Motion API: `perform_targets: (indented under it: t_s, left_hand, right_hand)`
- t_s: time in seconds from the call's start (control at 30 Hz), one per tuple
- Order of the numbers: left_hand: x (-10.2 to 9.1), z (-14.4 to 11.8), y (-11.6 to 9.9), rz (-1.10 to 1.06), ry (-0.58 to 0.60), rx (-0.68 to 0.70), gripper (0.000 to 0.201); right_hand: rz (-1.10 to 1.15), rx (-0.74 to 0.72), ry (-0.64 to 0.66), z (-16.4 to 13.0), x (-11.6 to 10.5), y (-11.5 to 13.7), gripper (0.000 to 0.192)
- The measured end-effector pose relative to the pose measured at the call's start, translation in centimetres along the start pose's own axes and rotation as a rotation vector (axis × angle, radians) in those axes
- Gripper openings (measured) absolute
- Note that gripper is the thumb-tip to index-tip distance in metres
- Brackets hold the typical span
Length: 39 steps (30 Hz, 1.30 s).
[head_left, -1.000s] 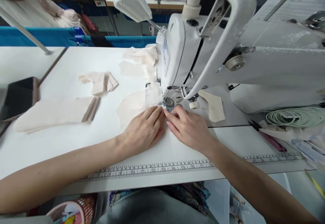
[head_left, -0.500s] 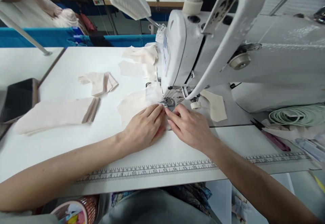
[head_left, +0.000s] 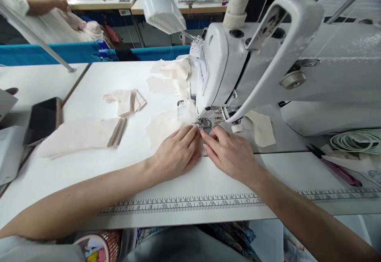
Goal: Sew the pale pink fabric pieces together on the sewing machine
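A pale cream fabric piece [head_left: 162, 125] lies at the needle area of a white sewing machine [head_left: 214, 64]. My left hand [head_left: 177, 151] rests over its near edge, fingers together and thumb tucked underneath, gripping it beside the presser foot [head_left: 203, 123]. Just right of it, my right hand [head_left: 229, 153] has thumb and index finger closed on the same fabric by the foot; the fingertips of both hands almost meet. The bit of cloth between them is mostly hidden.
Left lie a stack of cut fabric pieces [head_left: 83, 135], a smaller folded stack [head_left: 126, 101] and a phone [head_left: 44, 119]. More fabric [head_left: 171, 73] lies behind. Right are a cream piece [head_left: 262, 129], purple-handled snips [head_left: 339, 171] and coiled green cord [head_left: 357, 141]. A co-worker [head_left: 38, 12] sits beyond.
The camera view has shifted, so the whole scene sits slightly farther right and lower. Both hands stay at the presser foot on the fabric, with hardly any change in their grip.
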<state>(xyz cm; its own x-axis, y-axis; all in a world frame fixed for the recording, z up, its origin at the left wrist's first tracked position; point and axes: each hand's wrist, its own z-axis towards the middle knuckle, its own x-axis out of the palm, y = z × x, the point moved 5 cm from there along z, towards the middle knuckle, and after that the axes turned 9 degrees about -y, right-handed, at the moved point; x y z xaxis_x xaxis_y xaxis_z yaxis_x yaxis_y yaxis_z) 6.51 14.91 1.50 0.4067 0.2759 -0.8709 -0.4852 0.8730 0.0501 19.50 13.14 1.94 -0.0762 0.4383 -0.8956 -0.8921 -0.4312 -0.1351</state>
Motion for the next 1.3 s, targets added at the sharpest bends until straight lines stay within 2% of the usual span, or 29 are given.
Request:
perform_targets:
  t_s: [0.23, 0.5, 0.73, 0.83, 1.03, 1.13, 1.3]
  left_hand:
    - [0.1, -0.1, 0.1, -0.005, 0.017, -0.014, 0.038]
    - [0.2, -0.1, 0.4, -0.049, 0.016, -0.022, 0.036]
    - [0.2, 0.0, 0.6, -0.033, 0.012, -0.017, 0.036]
    - [0.1, 0.0, 0.6, -0.011, 0.018, 0.003, 0.042]
    - [0.1, 0.1, 0.7, -0.008, 0.026, 0.008, 0.045]
    - [0.0, 0.1, 0.7, -0.010, 0.025, 0.010, 0.045]
    - [0.0, 0.1, 0.8, -0.029, 0.033, 0.002, 0.045]
  right_hand:
    - [-0.013, 0.007, -0.025, 0.0, 0.0, 0.1, 0.038]
    - [-0.001, 0.018, 0.015, 0.1, 0.1, 0.0, 0.038]
    - [0.051, 0.016, -0.053, -0.1, -0.1, -0.3, 0.036]
    - [0.118, 0.052, -0.107, -0.4, -0.1, -1.2, 0.034]
    - [0.256, 0.241, -0.170, 0.1, 0.0, -5.0, 0.041]
    - [0.163, 0.197, -0.201, 1.1, -0.3, -6.3, 0.042]
    - [0.097, 0.143, -0.240, 1.9, 0.2, -6.9, 0.041]
